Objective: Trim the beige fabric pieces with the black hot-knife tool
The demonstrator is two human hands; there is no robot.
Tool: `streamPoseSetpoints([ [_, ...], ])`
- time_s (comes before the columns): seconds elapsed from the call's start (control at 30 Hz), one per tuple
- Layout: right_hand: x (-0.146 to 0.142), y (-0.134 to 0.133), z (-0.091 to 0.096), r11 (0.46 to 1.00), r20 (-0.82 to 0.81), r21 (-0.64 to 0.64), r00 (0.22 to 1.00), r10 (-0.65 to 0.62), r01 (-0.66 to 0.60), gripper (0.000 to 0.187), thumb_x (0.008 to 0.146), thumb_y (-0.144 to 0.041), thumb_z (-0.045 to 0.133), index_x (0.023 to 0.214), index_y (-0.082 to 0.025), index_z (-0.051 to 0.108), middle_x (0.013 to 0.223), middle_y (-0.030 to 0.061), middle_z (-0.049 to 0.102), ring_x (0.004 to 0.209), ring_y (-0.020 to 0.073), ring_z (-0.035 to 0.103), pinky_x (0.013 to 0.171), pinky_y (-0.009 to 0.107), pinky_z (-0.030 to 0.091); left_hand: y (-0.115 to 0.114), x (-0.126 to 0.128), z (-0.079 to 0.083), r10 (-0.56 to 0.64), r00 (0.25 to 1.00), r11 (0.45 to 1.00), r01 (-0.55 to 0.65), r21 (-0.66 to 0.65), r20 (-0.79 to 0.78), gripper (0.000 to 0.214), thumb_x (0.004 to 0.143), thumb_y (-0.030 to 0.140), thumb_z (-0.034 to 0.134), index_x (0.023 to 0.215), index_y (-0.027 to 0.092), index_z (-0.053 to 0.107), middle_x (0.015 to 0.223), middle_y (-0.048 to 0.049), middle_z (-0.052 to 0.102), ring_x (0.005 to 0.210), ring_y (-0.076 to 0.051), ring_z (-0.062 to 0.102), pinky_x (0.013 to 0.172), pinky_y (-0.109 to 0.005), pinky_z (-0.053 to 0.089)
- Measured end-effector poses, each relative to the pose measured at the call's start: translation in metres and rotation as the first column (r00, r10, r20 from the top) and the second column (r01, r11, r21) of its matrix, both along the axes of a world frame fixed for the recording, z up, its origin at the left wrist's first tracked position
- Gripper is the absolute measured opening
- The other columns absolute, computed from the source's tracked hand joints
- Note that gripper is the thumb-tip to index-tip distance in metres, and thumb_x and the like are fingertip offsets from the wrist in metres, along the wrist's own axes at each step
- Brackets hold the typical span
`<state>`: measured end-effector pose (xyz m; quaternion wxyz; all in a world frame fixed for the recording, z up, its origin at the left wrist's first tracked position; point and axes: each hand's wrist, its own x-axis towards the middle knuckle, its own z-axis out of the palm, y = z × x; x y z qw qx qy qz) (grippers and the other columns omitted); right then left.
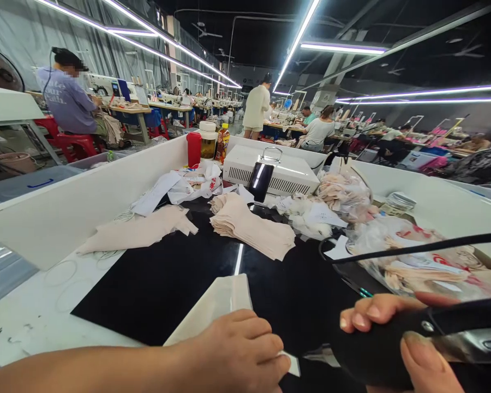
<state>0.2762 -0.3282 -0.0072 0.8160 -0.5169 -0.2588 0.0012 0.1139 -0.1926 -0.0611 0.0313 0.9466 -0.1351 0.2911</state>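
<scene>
My left hand [245,352], fingers curled together, presses on a cream fabric piece [213,308] on the black work surface [159,295]. From under its fingertips sticks out a small white piece [292,364]. My right hand [425,355] is closed around a black handheld tool [370,346]. The tool's pointed metal tip faces that white piece, a little apart from it. Farther back lie a stack of beige fabric pieces [249,224] and, to its left, more cut beige fabric [143,229]. My left palm and part of the right hand are hidden.
A black cable [425,248] loops in from the right. Behind stand a vented white box [288,169], a phone [261,182], a red container [193,149] and a jar [208,141]. Plastic bags of fabric [429,256] lie right. Low white walls [85,196] border the table. Co-workers sit beyond.
</scene>
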Motion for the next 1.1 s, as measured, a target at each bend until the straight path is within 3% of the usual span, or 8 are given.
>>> streamPoseSetpoints([
  [0.13,0.003,-0.007,0.000,0.998,-0.030,-0.036,0.999,0.043,-0.044,0.051,0.073,-0.046,0.098,0.110,-0.030,0.067,0.078,-0.0008,0.060,0.064,0.0230,0.061,0.055,0.043,0.061,-0.006,0.006,-0.016,-0.003,0.999,1.000,0.002,0.021,0.036,0.031,0.113,0.045,0.065,0.112,0.014,0.069,0.093,0.0007,0.066,0.081,-0.015,0.063,0.076,-0.031,0.051],
  [0.27,0.004,-0.010,0.005,0.990,-0.046,-0.073,0.992,0.116,-0.119,0.048,0.075,-0.042,0.099,0.108,-0.031,0.067,0.078,-0.0011,0.065,0.069,0.0231,0.064,0.060,0.041,0.065,-0.004,0.005,-0.024,0.019,1.000,0.999,-0.020,0.044,0.021,0.029,0.111,0.042,0.066,0.112,0.013,0.068,0.091,0.0006,0.063,0.080,-0.016,0.062,0.074,-0.031,0.050],
  [0.47,-0.004,-0.008,0.006,0.993,0.011,-0.059,0.995,0.103,-0.102,0.042,0.082,-0.041,0.095,0.113,-0.032,0.068,0.080,-0.0018,0.066,0.071,0.0220,0.064,0.062,0.039,0.065,-0.003,0.000,-0.023,0.017,1.000,0.998,-0.015,0.056,-0.023,0.029,0.111,0.042,0.067,0.115,0.014,0.067,0.096,-0.0005,0.066,0.085,-0.016,0.064,0.079,-0.031,0.052],
  [0.7,-0.001,-0.010,0.000,0.988,-0.012,-0.051,0.990,0.143,-0.143,0.044,0.080,-0.041,0.096,0.114,-0.032,0.069,0.079,-0.0015,0.067,0.068,0.0224,0.064,0.061,0.041,0.065,-0.004,0.000,-0.022,0.029,0.999,0.997,-0.027,0.072,-0.028,0.029,0.113,0.043,0.063,0.114,0.014,0.066,0.095,-0.0004,0.065,0.083,-0.015,0.063,0.077,-0.030,0.051],
  [0.97,-0.010,-0.005,0.006,0.994,0.018,-0.074,0.996,0.087,-0.085,0.040,0.081,-0.039,0.095,0.110,-0.031,0.068,0.076,-0.0020,0.066,0.067,0.0221,0.065,0.059,0.040,0.064,-0.004,0.000,-0.021,0.032,0.999,0.997,-0.028,0.078,-0.044,0.028,0.111,0.042,0.067,0.116,0.015,0.066,0.097,-0.0010,0.068,0.084,-0.016,0.065,0.076,-0.031,0.053],
  [1.1,0.001,-0.010,0.000,0.992,-0.013,-0.070,0.994,0.106,-0.107,0.045,0.079,-0.043,0.096,0.111,-0.030,0.067,0.077,-0.0010,0.066,0.065,0.0228,0.065,0.056,0.041,0.064,-0.005,0.000,-0.020,0.045,0.999,0.997,-0.045,0.067,-0.004,0.026,0.112,0.041,0.065,0.114,0.015,0.068,0.097,-0.0012,0.069,0.085,-0.015,0.064,0.076,-0.030,0.052],
])
